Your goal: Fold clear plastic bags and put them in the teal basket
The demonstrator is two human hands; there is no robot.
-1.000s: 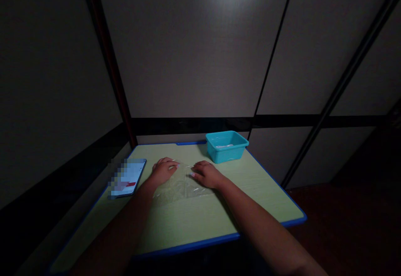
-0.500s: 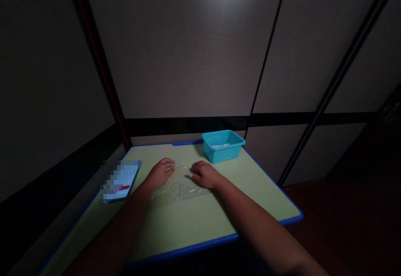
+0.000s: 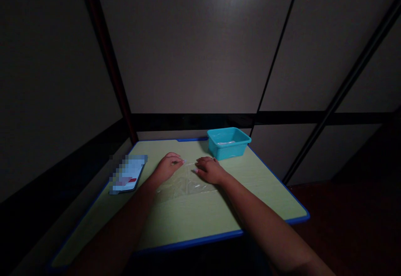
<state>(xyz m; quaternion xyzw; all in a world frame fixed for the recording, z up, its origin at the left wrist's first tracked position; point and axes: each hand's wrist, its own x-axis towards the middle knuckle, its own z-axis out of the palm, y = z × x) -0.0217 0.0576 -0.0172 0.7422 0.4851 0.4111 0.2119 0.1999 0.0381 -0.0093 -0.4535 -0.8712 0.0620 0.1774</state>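
A clear plastic bag (image 3: pixel 187 186), thin and slightly wrinkled, lies flat on the table between my hands. My left hand (image 3: pixel 169 168) is at its far left part, with thumb and fingertips brought together on the film near the far edge. My right hand (image 3: pixel 211 170) rests palm down over the bag's far right part. Its fingers are stretched out and the thumb stands apart from them. Parts of the bag's edges are covered by both hands.
A turquoise plastic basket (image 3: pixel 230 150) with something whitish inside stands at the table's back right. On the left lies a tablet-like device (image 3: pixel 136 171), partly blurred. The pale table (image 3: pixel 188 221) has a blue rim; panelled walls (image 3: pixel 194 59) rise behind it.
The view has shifted a little, so everything sits slightly farther right and higher. My left thumb and fingertips have drawn closer together. The bag stays flat, with my right hand still over it.
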